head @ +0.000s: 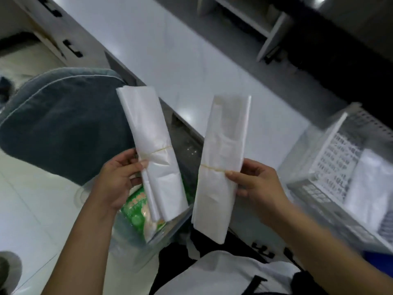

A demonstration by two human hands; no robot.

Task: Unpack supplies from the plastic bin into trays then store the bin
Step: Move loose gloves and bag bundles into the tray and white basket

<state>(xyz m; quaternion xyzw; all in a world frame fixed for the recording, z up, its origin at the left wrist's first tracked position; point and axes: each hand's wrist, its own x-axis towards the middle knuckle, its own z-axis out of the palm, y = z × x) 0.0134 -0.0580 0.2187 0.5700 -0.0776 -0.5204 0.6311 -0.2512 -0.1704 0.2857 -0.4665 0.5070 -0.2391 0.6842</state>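
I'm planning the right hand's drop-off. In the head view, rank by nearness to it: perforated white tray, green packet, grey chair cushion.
From the right hand:
1. Perforated white tray, just to its right on the counter.
2. Green packet, leftward in the clear bin.
3. Grey chair cushion, far left.

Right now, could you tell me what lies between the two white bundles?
In the head view, no object: left bundle and right bundle are apart, only counter edge behind.

A dark blue-grey cushioned chair with pale piping stands on the light tiled floor, just beside the front edge of the white counter. Below that edge, white cabinet drawers carry black handles. At the counter's far edge stands what looks like a grey open shelf unit, blurred.
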